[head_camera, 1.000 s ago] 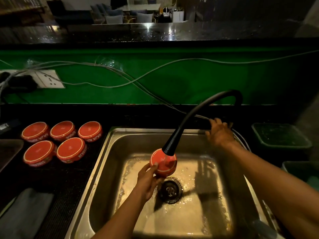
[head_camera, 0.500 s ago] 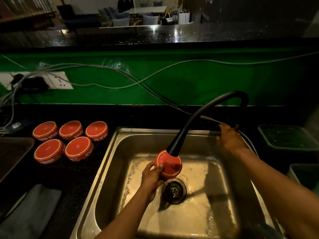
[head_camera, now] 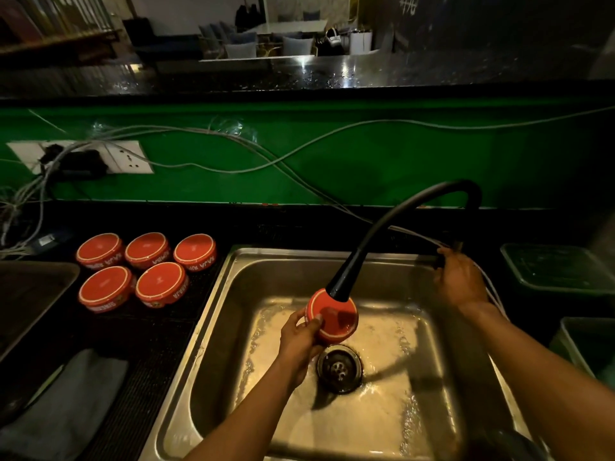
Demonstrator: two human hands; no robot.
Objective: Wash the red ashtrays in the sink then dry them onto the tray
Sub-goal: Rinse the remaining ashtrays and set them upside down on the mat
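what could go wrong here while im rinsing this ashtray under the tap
The left hand holds the wet ashtray by its edge only, so it may slip and hit the sink or drain. Spray off it could also reach the wall socket and loose cables behind the counter.

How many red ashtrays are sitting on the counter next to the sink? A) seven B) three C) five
C: five red ashtrays sit on the counter left of the sink, three in the back row and two in front, while a sixth ashtray is in the left hand under the faucet.
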